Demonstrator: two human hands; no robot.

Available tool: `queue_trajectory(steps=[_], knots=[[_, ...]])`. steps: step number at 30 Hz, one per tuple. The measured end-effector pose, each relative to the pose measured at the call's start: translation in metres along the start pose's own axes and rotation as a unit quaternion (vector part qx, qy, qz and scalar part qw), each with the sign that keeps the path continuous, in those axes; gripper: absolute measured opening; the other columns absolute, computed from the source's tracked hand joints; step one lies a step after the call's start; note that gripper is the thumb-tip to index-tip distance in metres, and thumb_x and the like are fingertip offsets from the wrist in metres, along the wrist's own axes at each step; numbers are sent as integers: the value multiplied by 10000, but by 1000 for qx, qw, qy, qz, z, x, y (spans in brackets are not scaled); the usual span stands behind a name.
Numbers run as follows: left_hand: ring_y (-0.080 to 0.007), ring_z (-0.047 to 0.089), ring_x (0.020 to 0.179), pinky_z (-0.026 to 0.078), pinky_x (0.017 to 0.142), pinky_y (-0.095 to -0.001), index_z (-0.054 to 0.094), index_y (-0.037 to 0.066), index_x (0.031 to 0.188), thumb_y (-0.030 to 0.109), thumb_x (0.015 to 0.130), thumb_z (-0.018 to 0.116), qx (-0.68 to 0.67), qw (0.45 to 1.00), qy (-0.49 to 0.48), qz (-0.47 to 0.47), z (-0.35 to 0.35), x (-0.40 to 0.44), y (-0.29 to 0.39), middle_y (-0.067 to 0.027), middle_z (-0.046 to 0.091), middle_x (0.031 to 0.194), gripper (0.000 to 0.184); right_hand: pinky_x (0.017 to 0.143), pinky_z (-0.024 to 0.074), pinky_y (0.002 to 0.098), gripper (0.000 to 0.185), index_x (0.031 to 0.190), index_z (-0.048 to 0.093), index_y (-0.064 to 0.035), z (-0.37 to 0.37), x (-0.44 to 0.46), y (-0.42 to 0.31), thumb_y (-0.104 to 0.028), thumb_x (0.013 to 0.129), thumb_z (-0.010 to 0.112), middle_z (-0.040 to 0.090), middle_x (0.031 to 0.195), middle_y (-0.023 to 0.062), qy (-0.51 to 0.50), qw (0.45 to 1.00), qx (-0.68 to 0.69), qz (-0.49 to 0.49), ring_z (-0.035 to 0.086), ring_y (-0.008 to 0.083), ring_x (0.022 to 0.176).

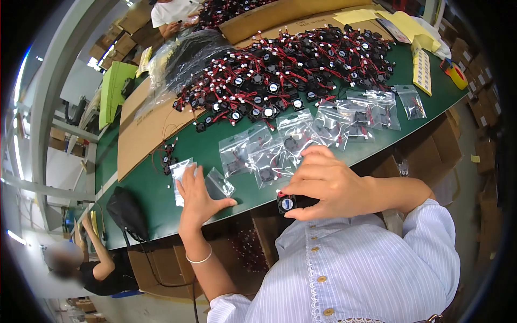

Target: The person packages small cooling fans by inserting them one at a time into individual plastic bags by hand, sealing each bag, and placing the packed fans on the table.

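Observation:
My right hand (323, 185) pinches a small black fan (286, 202) with a round label and red wires, just off the table's front edge. My left hand (196, 199) is spread, its fingertips on a stack of clear plastic bags (179, 185). Beside it lies another clear bag (219, 184). Between and beyond my hands, several bagged fans (267, 173) lie in a row along the green table (247, 200). A large pile of black fans with red wires (269, 75) is behind them.
Cardboard (141, 121) lies at the left, near loose fans (168, 159) and a black pouch (126, 212). A tape dispenser (455, 74) and yellow label sheet (422, 70) are at the right. One person (175, 13) is across the table, another (99, 264) at lower left.

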State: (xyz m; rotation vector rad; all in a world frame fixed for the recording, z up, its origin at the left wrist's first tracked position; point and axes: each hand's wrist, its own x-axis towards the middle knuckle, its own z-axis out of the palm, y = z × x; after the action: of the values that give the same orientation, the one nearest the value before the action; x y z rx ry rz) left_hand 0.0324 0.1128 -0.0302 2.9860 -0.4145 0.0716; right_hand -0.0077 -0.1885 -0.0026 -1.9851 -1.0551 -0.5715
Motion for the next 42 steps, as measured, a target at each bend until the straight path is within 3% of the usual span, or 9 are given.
queue_trajectory(steps=[4,7,11,13,17,24,26,29,42], knots=[[-370,284,1286,124,1060,-563,455,-47,1206,438,506,826,-31,998,-56,-1,-3,-6,1,-227,387,1309,928,867,372,382,305,843,651,-38,1,-4,-2,-233,637,765,586,781,49,-21,999,26,21,541,221,778],[-362,299,1281,131,1058,-565,452,-37,1204,409,555,813,-46,998,-43,-6,-2,-17,6,-203,393,1318,866,864,370,382,303,843,650,-37,2,-5,0,-233,642,763,584,775,53,-24,999,25,21,540,223,779],[-350,319,1275,142,1059,-555,422,-23,1232,375,583,806,-38,999,1,26,2,-28,12,-197,394,1322,853,859,371,382,300,846,649,-36,8,-4,4,-236,651,758,574,768,52,-30,999,25,19,536,219,776],[-340,352,1257,156,1059,-539,373,-24,1271,365,595,801,-97,992,27,79,-3,-33,28,-196,407,1310,889,843,392,391,327,865,660,-78,13,-2,8,-242,615,791,591,757,6,-21,999,-35,15,544,173,717],[-342,405,1214,189,1050,-522,330,-50,1299,340,590,809,-149,974,38,165,-11,-35,61,-204,435,1281,940,851,390,408,309,871,657,-80,20,0,6,-254,638,763,586,773,4,-22,997,-69,-33,540,161,743],[-321,433,1195,219,1051,-503,340,-25,1309,345,565,816,-150,967,39,204,-4,-30,73,-182,447,1285,957,867,383,408,297,859,638,-58,27,-2,4,-235,639,730,567,782,12,-49,984,-164,-54,535,168,766],[-322,435,1192,224,1049,-501,345,-30,1304,336,569,815,-152,964,43,212,-5,-30,75,-182,448,1283,946,837,391,381,239,746,606,-43,31,-3,4,-217,614,702,508,721,41,-27,982,-180,-54,507,203,755],[-324,436,1186,223,1044,-506,350,-45,1293,328,586,808,-143,964,48,221,-4,-27,76,-189,456,1260,922,876,368,404,286,852,632,-58,28,-5,1,-231,644,723,550,795,25,-72,983,-168,-29,524,177,772],[-334,463,1145,269,1021,-504,374,-44,1266,272,603,799,-152,960,39,230,13,-20,62,-186,482,1204,849,831,358,367,301,866,648,-68,52,-1,20,-256,648,734,521,757,32,-76,996,-36,13,505,198,764]])
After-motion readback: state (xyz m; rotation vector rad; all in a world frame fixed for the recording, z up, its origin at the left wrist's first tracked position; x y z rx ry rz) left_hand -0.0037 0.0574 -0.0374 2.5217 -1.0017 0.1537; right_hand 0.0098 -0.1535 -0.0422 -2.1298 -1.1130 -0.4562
